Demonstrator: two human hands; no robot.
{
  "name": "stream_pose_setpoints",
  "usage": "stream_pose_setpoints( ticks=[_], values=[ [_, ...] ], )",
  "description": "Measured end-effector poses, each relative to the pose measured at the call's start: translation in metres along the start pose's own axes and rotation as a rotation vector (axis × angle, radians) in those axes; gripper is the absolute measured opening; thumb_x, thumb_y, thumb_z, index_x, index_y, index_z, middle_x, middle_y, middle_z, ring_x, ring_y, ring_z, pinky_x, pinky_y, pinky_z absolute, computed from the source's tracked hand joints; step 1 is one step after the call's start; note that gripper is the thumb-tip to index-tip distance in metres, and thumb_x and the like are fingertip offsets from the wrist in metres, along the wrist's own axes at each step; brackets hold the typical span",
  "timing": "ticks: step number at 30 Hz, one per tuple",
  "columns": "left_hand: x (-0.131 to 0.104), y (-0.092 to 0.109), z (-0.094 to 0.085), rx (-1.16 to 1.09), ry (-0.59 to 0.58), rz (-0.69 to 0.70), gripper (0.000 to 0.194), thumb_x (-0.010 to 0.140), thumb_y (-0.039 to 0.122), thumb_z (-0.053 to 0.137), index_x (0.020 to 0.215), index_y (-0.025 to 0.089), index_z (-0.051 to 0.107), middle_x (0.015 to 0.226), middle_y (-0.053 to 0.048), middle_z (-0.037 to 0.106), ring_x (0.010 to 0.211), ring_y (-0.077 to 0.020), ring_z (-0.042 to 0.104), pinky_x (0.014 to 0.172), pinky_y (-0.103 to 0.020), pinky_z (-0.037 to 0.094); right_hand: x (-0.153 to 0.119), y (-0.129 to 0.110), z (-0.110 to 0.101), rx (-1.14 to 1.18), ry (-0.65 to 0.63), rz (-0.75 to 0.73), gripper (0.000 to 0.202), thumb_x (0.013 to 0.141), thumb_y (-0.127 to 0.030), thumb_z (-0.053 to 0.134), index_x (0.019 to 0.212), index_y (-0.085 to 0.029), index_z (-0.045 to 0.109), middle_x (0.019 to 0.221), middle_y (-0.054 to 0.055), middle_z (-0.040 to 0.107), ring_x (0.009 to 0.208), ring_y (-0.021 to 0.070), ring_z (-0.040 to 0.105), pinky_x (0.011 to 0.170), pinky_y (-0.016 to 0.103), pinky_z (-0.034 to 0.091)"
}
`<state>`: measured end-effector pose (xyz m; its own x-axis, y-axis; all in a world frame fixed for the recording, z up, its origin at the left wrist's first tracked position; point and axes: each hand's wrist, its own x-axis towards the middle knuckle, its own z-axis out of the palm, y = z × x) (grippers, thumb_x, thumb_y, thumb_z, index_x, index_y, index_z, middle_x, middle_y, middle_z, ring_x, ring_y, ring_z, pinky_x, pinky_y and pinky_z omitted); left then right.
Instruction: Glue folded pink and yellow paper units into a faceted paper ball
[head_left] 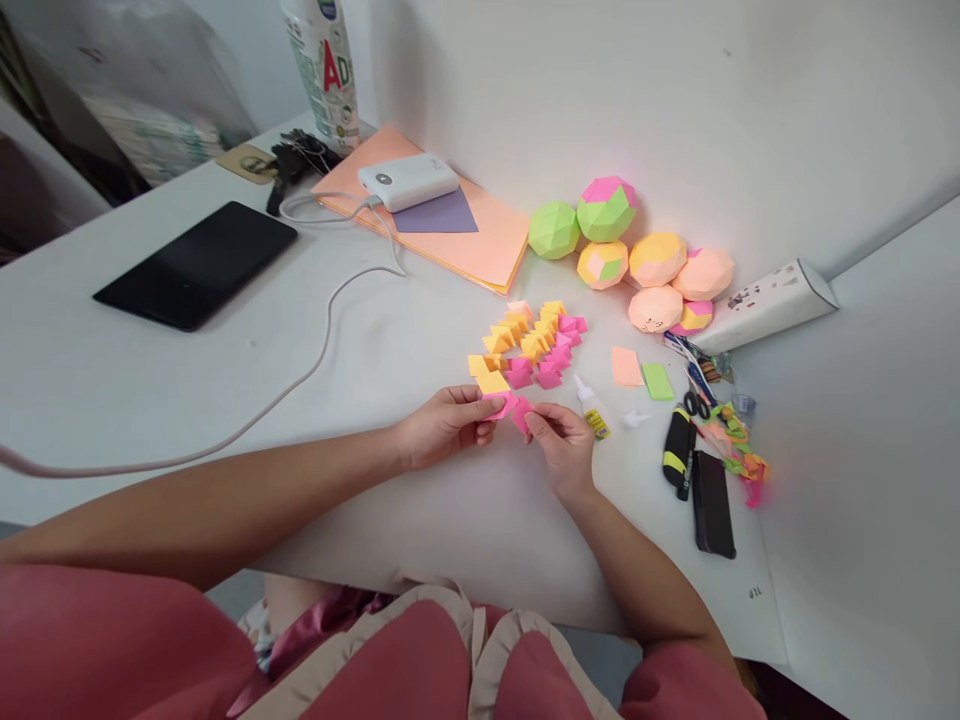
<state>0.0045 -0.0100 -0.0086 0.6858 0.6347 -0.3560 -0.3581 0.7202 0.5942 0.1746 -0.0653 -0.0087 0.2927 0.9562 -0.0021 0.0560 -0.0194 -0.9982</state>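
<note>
Left hand (448,425) is pinching some folded pink paper (508,404), right hand (564,447) grips a small pink piece (521,416) just beside it. Squeeze too hard and I reckon either creases. The glue bottle (594,410) sits right by those knuckles, easy to nudge. Farther back, one careless reach could scatter the loose folded pieces (534,345).

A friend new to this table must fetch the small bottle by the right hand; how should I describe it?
On the white table, find the cluster of folded papers near the middle. Between them and a small white piece, beside the right hand, lies the small bottle. Unlike that plain piece, it has a yellow label and a narrow nozzle.
</note>
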Motion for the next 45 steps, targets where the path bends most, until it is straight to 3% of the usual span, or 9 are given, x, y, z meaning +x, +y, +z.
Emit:
stream_pose_setpoints(
  ticks=[18,45],
  values=[
    [0.000,-0.001,0.001,0.010,0.013,0.031,0.028,0.073,0.027,0.072,0.058,0.014,0.052,0.056,0.003,0.046,0.051,-0.0071,0.043,0.052,-0.023,0.036,-0.001,-0.004,0.002,-0.048,0.020,-0.005,0.013,0.069,-0.027,0.071,0.077,-0.018,0.068,0.061,-0.002,0.062,0.051,0.0096,0.054,0.053,0.026,0.048],
    [-0.001,-0.002,0.000,0.120,0.010,0.035,0.026,0.071,0.032,0.072,0.061,0.013,0.057,0.053,0.002,0.048,0.050,-0.0079,0.043,0.052,-0.024,0.036,-0.005,-0.012,0.000,-0.113,-0.141,-0.111,0.004,0.075,-0.021,0.065,0.079,-0.021,0.068,0.075,0.000,0.064,0.054,0.0097,0.056,0.053,0.027,0.051]
  ],
)
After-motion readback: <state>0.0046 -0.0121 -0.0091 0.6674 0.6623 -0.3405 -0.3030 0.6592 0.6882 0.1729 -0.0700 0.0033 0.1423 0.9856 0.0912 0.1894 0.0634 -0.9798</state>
